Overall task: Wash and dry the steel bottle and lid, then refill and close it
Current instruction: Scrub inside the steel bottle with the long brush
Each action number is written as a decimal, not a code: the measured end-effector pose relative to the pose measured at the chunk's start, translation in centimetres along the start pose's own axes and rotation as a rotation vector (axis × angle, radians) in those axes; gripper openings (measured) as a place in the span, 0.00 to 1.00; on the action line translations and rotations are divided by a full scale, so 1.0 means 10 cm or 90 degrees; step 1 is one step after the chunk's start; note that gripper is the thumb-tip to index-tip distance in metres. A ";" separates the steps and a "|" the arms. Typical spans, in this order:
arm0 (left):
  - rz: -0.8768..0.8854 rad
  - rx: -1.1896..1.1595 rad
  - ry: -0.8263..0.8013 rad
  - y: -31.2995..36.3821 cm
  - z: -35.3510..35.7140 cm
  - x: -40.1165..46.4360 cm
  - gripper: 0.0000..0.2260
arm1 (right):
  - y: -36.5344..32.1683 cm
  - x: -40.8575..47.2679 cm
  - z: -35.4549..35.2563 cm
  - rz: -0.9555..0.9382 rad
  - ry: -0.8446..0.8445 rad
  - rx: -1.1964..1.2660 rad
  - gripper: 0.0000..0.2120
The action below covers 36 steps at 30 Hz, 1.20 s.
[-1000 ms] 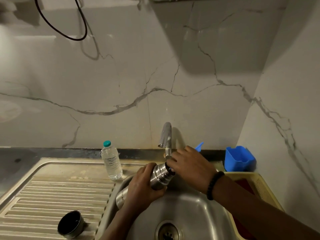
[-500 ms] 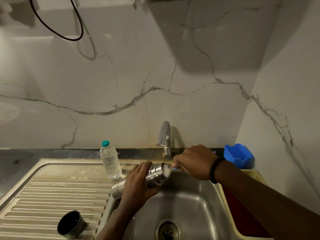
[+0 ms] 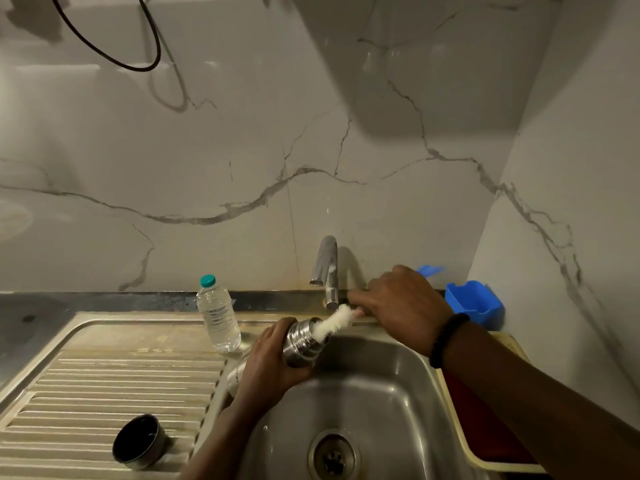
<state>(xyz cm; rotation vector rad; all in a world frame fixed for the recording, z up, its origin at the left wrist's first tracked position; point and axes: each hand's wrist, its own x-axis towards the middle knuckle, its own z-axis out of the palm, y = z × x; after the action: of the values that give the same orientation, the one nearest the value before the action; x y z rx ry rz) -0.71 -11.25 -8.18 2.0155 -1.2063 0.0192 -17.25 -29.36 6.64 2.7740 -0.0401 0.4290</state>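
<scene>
My left hand grips the steel bottle around its middle, tilted over the sink with its mouth toward the tap. My right hand holds the handle of a white bottle brush. The brush's bristles stick partly out of the bottle's mouth. The bottle's lid, a dark steel cup, lies on its side on the ribbed draining board at the lower left.
A chrome tap stands just behind the bottle. A clear plastic water bottle with a teal cap stands on the draining board. A blue plastic holder sits at the back right, a cream tray right of the sink.
My right hand has drawn back to the right, pulling the white brush partly out of the bottle's mouth. The left hand keeps the bottle in place.
</scene>
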 end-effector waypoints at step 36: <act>-0.059 -0.174 -0.021 0.22 0.15 -0.05 0.31 | 0.76 0.10 -0.61 -0.167 0.079 -0.092 0.03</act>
<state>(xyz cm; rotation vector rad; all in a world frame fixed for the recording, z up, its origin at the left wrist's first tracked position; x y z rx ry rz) -3.15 -12.38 -8.05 1.8353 -1.0713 -0.2148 -18.63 -34.50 14.84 2.5589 0.3063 0.5057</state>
